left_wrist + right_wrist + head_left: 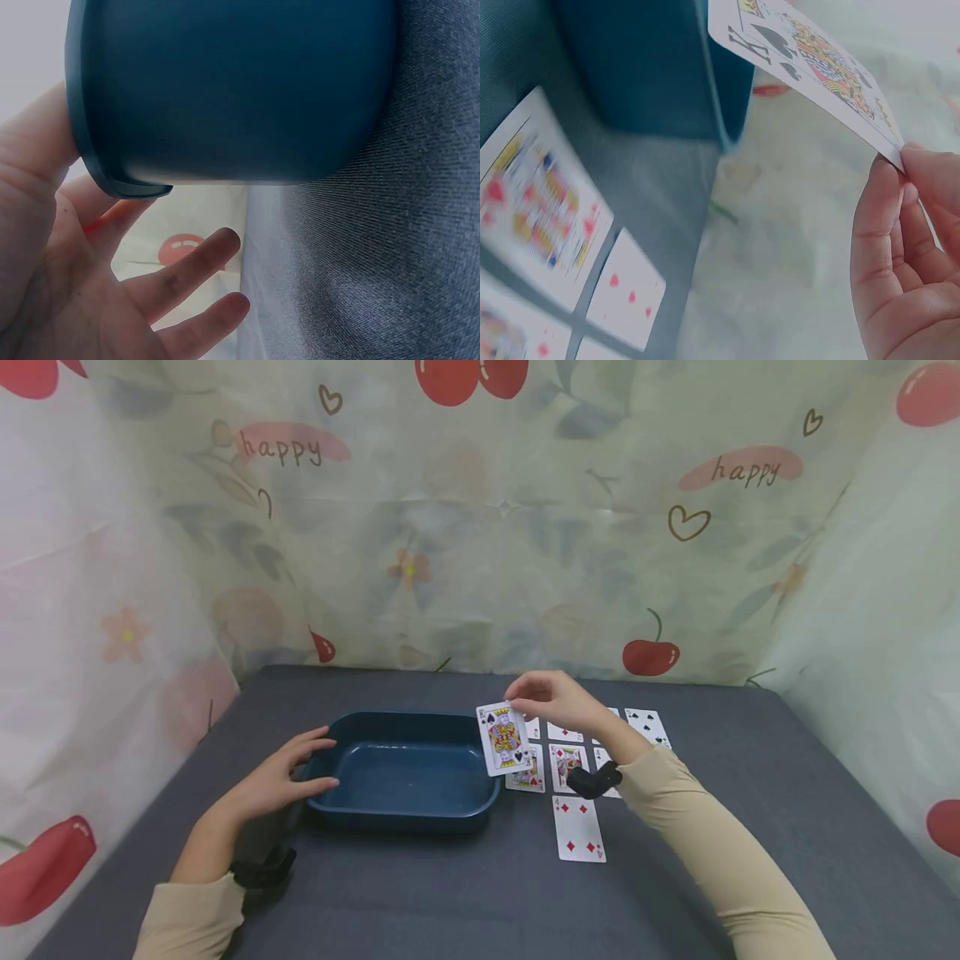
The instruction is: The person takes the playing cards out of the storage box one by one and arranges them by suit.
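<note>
My right hand (555, 697) pinches a king of spades card (502, 739) by its upper corner, between thumb and fingertips. The card hangs tilted and face up by the right rim of a dark blue plastic tub (405, 817). At the tub's left end, my left hand (273, 781) rests on the rim with thumb and fingers spread. In the left wrist view, two outer fingers (199, 262) of that hand extend free below the rim. Beneath the held card lies a king of hearts card (544, 206), partly covered in the head view.
Face-up cards lie in rows right of the tub, including a king of diamonds (567, 764), a four of diamonds (579, 831) nearest me and a spot card (647, 727) at the far right. The right forearm hides some. Patterned curtains (480, 568) enclose the grey table (420, 893).
</note>
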The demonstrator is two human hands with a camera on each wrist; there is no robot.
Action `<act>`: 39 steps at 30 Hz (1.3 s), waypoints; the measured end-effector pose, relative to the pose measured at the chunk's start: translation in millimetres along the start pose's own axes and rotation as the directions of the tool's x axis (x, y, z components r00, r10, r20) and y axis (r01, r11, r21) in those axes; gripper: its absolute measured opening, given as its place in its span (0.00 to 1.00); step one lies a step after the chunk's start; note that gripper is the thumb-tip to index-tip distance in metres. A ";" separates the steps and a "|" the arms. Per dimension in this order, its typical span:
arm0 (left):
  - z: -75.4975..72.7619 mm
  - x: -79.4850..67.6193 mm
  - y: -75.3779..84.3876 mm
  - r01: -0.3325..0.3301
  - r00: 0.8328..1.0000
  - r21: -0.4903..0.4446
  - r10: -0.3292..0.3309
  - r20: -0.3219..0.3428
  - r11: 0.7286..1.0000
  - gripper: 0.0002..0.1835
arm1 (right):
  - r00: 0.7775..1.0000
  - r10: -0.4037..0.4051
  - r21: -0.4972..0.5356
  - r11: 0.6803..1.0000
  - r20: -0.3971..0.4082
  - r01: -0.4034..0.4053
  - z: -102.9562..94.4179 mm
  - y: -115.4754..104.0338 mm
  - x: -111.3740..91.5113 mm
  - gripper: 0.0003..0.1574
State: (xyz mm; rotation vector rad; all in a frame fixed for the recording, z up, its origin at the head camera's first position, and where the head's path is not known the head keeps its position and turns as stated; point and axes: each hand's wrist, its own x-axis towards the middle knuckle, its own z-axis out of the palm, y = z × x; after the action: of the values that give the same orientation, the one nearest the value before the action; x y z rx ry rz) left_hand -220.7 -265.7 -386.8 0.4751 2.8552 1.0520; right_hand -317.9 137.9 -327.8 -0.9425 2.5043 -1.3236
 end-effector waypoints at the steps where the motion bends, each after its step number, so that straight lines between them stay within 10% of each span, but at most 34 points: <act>1: -0.1 0.0 0.1 0.000 1.000 -0.001 0.000 0.000 1.000 0.37 | 1.000 0.014 0.002 1.000 -0.014 -0.014 -4.0 2.7 -5.1 0.13; 20: 0.8 -1.3 -0.2 0.009 1.000 0.002 -0.009 0.001 1.000 0.36 | 0.948 0.277 -0.055 0.956 -0.158 -0.288 -65.1 75.4 -107.6 0.22; 39: -0.6 -0.8 2.5 0.006 1.000 0.006 -0.006 0.010 1.000 0.37 | 0.920 0.389 -0.006 0.921 0.043 -0.389 -100.1 119.3 -184.9 0.25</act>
State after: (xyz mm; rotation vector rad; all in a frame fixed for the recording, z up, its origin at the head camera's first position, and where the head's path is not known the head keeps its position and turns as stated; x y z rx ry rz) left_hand -219.5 -264.5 -384.8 0.4699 2.8501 1.0373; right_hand -267.3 366.2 -389.4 -0.4293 2.4823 -1.1618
